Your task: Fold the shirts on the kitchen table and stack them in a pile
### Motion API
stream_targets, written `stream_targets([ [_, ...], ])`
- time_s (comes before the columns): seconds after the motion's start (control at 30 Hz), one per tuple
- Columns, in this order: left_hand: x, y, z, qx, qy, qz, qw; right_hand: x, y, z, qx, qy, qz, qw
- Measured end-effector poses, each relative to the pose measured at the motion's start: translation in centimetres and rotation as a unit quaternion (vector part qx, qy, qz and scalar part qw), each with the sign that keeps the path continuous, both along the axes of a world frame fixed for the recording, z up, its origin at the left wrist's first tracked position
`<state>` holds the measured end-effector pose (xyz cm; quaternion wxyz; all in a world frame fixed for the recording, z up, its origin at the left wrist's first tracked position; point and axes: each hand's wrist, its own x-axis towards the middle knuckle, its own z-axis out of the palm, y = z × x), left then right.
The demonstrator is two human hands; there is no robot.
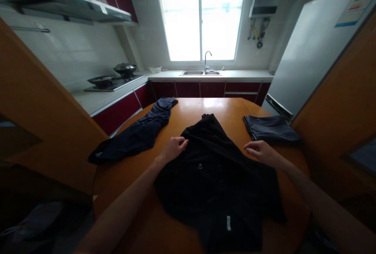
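Observation:
A black short-sleeved shirt (211, 179) lies spread and rumpled on the wooden table (202, 106). Its collar end, with a white label, is towards me, and a small pale print shows near the middle. At the shirt's left edge, my left hand (174, 149) is closed, thumb and fingers pinching the cloth. My right hand (260, 152) hovers by the right edge, fingers loosely bent and thumb apart, with no cloth visible in it. Whether it touches the shirt below is hard to see.
Dark blue trousers (138, 132) lie lengthwise on the table's left side. A folded grey-blue garment (273, 129) sits at the right. Beyond are a counter with a sink (202, 73), a stove with pans (125, 69), and a fridge (311, 50) at right.

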<state>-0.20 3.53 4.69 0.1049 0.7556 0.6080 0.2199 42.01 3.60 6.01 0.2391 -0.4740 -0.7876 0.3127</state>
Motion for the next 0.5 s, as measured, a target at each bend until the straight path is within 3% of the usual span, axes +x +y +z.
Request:
stream_targets([
  [0.1, -0.3, 4.9, 0.6, 0.036, -0.078, 0.062, 0.994, -3.9, 7.2, -0.6, 0.041, -0.063, -0.102, 0.992],
  [0.23, 0.0, 12.2, 0.1, -0.010, -0.124, 0.091, 0.988, -9.2, 15.2, -1.9, 0.043, -0.088, -0.144, 0.985],
  [0.37, 1.6, 17.2, -1.6, -0.053, -0.152, 0.061, 0.985, -13.1, 20.2, -3.5, 0.018, -0.098, -0.169, 0.981],
  [0.5, 3.8, 20.0, -3.1, -0.105, -0.192, 0.006, 0.976, -15.3, 23.5, -4.7, -0.002, -0.110, -0.201, 0.973],
])
